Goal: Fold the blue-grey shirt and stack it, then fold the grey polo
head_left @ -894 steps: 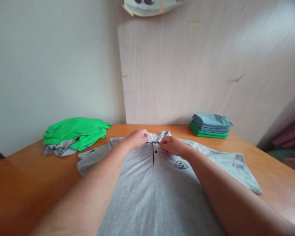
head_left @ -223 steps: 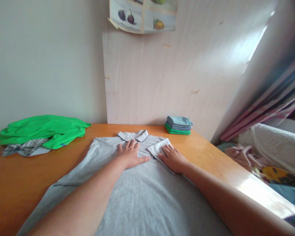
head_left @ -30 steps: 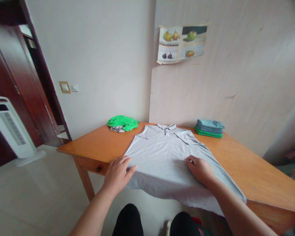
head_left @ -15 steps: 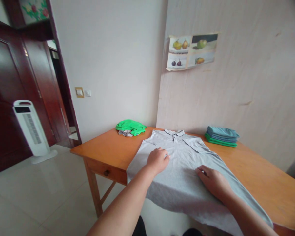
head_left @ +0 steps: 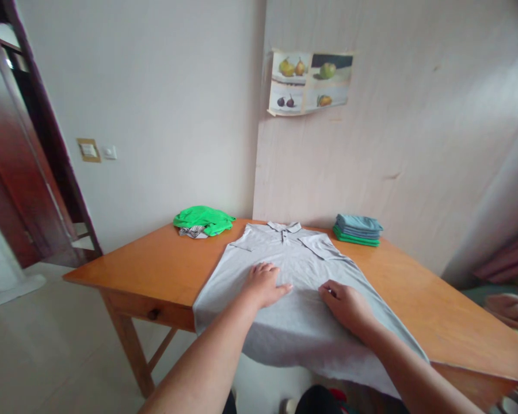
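A light grey polo shirt (head_left: 280,259) lies spread face up on the wooden table (head_left: 151,270), collar toward the wall. Its lower part hangs over the near edge. My left hand (head_left: 264,285) rests flat on the middle of the shirt, palm down, thumb stretched out to the right. To the right of it, my right hand (head_left: 344,302) rests on the shirt with its fingers curled in. A small dark gap shows by its thumb, and I see nothing held there.
At the back left of the table lies a crumpled bright green garment (head_left: 204,218), with patterned cloth (head_left: 193,232) under it. A stack of folded blue and green clothes (head_left: 358,230) sits at the back right. The table's drawer knob (head_left: 154,314) sticks out at the front left.
The camera view has turned to the right. My left hand has flattened on the shirt, its thumb now farther out. My right hand stays curled on the cloth, and the shirt lies as before.
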### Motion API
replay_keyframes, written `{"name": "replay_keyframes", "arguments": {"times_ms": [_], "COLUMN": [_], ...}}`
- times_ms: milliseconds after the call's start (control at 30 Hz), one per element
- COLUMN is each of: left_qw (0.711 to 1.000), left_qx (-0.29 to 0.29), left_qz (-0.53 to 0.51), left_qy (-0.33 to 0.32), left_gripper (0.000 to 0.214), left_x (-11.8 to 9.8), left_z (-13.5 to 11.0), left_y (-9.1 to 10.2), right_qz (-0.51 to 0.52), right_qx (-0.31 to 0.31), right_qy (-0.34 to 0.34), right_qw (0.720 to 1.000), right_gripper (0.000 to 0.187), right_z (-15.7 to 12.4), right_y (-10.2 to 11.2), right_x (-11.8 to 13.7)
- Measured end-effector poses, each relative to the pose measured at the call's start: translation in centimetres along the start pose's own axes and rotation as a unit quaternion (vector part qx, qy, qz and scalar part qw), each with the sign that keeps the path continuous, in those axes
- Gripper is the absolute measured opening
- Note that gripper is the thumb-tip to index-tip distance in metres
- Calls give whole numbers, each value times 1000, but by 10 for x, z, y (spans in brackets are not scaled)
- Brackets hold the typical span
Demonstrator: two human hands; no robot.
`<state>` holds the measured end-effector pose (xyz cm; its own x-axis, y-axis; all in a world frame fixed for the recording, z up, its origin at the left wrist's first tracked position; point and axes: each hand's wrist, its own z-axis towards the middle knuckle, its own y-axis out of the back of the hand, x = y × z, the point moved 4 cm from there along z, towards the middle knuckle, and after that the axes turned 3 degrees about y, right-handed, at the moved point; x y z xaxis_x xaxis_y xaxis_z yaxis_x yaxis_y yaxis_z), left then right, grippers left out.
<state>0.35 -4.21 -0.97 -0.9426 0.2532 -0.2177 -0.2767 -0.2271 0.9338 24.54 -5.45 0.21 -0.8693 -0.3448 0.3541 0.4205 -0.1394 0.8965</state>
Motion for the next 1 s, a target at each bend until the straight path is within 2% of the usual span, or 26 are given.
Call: {"name": "replay_keyframes", "arguments": {"times_ms": [133, 233, 333, 467, 600, 867, 1000], "left_qw": [1000, 1000, 1000, 1000, 999, 999, 999], "left_qx": [5, 3, 1, 16, 22, 31, 31], "left_qz": [-5, -6, -6, -2, -5, 2, 8], "left_qy": [4, 7, 12, 20, 24, 15, 19], "left_gripper": [85, 91, 90, 90, 93, 92, 92], "left_x": [-2, -2, -1, 1, 3, 4, 6], "left_z": [-1, -1, 0, 1, 2, 3, 5], "left_y": [2, 2, 1, -2, -3, 2, -1], "right_qz": [-13, -17, -21, -16, -7, 45, 95], "right_qx": [-20, -29, 4, 56, 82, 110, 107], "right_qy": [49, 97, 133, 126, 121, 157, 162], "right_qw": [999, 995, 991, 990, 989, 980, 976], "right_gripper": [35, 39, 48, 55, 56, 56, 48], "right_z": [11, 18, 21, 14, -4, -60, -69], "right_y": [-3, -13, -28, -36, -28, 1, 17], "right_x": [17, 34, 44, 42, 36, 37, 43]}}
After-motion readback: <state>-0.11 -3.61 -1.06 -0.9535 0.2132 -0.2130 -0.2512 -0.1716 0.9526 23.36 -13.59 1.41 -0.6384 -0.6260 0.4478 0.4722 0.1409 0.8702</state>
